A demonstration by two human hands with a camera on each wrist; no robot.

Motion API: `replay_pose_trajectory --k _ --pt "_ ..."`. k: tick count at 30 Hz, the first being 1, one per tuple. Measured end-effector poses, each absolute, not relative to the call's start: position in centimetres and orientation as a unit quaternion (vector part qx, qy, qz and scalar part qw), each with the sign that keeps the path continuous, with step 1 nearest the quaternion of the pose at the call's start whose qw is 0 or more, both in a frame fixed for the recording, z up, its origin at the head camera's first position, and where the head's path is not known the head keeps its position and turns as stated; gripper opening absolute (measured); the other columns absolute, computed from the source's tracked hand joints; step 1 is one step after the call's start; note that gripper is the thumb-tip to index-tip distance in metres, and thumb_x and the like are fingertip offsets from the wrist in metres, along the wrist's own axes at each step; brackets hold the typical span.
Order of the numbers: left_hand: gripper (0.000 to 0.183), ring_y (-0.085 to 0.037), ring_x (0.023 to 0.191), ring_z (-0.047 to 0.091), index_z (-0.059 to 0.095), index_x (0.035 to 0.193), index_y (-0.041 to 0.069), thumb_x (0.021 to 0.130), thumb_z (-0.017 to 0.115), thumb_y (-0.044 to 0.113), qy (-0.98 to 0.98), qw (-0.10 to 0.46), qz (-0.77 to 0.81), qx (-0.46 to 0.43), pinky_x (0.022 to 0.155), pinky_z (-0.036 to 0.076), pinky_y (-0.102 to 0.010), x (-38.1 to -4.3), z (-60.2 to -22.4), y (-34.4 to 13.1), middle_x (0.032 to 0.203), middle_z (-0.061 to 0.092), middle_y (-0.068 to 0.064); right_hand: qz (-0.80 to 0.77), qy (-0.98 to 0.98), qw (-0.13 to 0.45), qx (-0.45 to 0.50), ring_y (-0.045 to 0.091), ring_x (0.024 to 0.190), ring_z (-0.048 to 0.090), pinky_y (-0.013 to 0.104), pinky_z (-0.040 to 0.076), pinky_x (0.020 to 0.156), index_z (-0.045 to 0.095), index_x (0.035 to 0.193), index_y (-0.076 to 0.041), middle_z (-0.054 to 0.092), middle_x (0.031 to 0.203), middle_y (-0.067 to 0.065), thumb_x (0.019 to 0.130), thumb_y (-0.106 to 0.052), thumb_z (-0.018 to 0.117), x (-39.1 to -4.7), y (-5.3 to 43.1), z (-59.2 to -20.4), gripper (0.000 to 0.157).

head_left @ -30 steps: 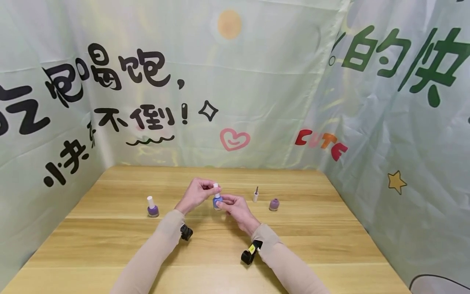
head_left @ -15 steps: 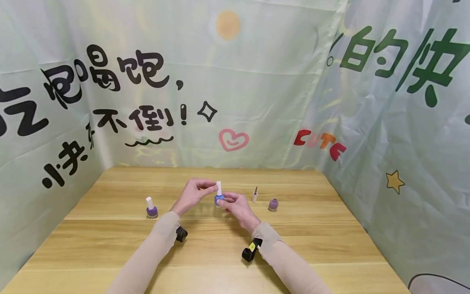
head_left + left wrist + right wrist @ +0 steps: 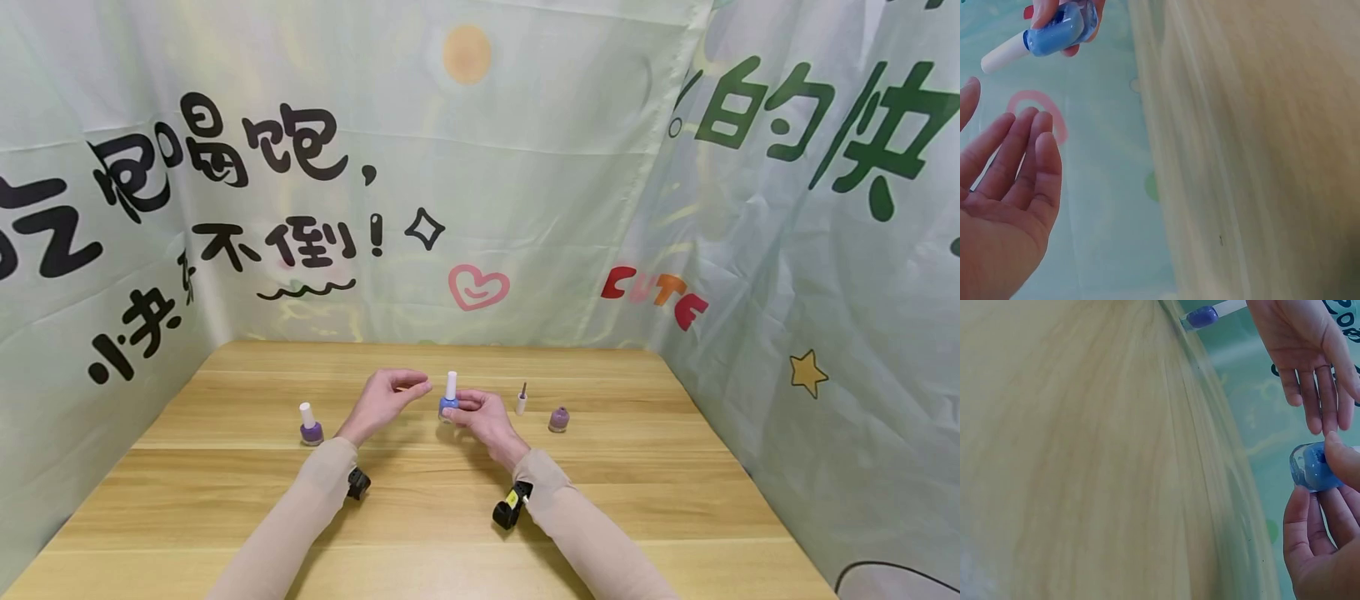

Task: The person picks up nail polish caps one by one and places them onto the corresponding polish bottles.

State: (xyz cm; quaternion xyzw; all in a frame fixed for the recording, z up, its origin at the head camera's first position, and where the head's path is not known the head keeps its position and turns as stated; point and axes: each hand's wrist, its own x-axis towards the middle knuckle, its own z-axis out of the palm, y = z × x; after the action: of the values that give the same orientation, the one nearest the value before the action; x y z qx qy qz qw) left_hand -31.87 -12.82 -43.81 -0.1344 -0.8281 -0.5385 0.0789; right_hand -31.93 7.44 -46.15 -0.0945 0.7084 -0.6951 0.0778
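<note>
My right hand (image 3: 486, 425) pinches a blue nail polish bottle (image 3: 447, 406) by its glass body between thumb and fingers. The bottle stands upright over the middle of the table, its white cap (image 3: 451, 384) in place on the neck. Just left of it, my left hand (image 3: 382, 400) is empty and apart from the bottle. In the left wrist view the fingers (image 3: 1022, 144) are loosely extended, palm showing, below the white cap. Seen from the right wrist, the thumb (image 3: 1342, 459) lies across the blue glass.
A capped purple nail polish bottle (image 3: 311, 427) stands at the left. Right of my hands, a white cap with its brush pointing up (image 3: 522, 400) stands near an uncapped mauve polish bottle (image 3: 558, 419). Printed cloth (image 3: 555, 208) walls the wooden table (image 3: 420, 542) at the back and sides.
My left hand has let go of the white cap and drawn away to the left. My right hand keeps hold of the blue bottle, nearly in place.
</note>
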Motion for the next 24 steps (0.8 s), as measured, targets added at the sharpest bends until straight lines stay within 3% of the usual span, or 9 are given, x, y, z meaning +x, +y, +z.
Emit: replay_pose_trajectory --k 10,19,24 --pt "0.031 -0.01 0.092 0.06 0.067 0.106 0.017 0.082 0.066 0.036 -0.843 0.089 -0.514 -0.131 0.078 0.048 -0.031 -31.2 -44.2 -13.1 0.104 0.066 0.0 -0.666 0.74 0.064 -0.074 0.019 0.087 0.063 0.03 0.05 0.074 0.064 0.105 -0.003 0.066 0.095 0.01 0.071 -0.006 0.076 -32.3 7.1 -46.2 0.037" --pt "0.027 -0.01 0.088 0.06 0.067 0.106 0.017 0.085 0.063 0.033 -0.881 0.085 -0.449 -0.124 0.074 0.049 -0.029 -31.1 -44.6 -13.4 0.102 0.066 0.004 -0.641 0.762 0.061 -0.069 0.019 0.088 0.062 0.03 0.049 0.077 0.065 0.103 -0.005 0.066 0.095 0.008 0.069 -0.003 0.076 -32.8 6.9 -46.3 0.036" --pt "0.034 -0.013 0.089 0.061 0.066 0.109 0.01 0.086 0.061 0.034 -0.89 0.08 -0.432 -0.125 0.075 0.049 -0.032 -31.1 -44.7 -13.6 0.104 0.065 0.0 -0.615 0.784 0.055 -0.064 0.017 0.088 0.061 0.031 0.047 0.081 0.067 0.101 -0.008 0.066 0.093 0.004 0.069 -0.006 0.077 -33.4 6.9 -46.3 0.034"
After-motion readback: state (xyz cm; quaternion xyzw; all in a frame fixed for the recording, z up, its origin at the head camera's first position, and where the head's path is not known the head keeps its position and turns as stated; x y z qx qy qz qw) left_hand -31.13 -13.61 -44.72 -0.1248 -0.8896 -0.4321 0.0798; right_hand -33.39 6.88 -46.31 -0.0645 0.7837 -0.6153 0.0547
